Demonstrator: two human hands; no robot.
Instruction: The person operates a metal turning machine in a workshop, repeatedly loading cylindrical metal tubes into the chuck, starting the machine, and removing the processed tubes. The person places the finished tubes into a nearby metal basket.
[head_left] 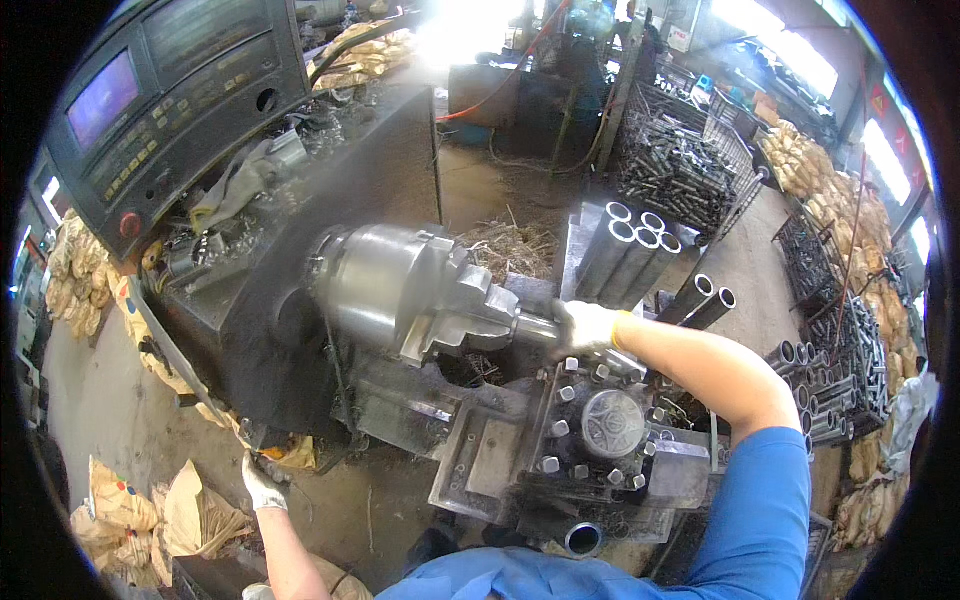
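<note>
- right hand point(588, 328): gloved, fingers look wrapped round the free end of the shiny metal cylinder point(537, 329); blur hides finger detail.
- cylinder location: sticking out of the chuck point(385, 285) toward the right, between its stepped jaws, just above the tool post point(612, 424). likely held by the outer end because the jaws take up the other one.
- can't tell whether the jaws are tight on it.
- left hand point(262, 485): gloved, well apart from the chuck, at the lower end of the curved guard edge point(190, 362). can't tell if the fingers grasp it or just rest there; probably a steadying spot, or a control out of sight.
- upright tubes point(640, 255): bunched on end behind the tool post, open ends up, presumably to stay within right-arm reach.
- two more tubes point(702, 300) lean just beside the bunch.
- control panel point(160, 125): upper left, faces the operator, presumably for easy reading.
</note>
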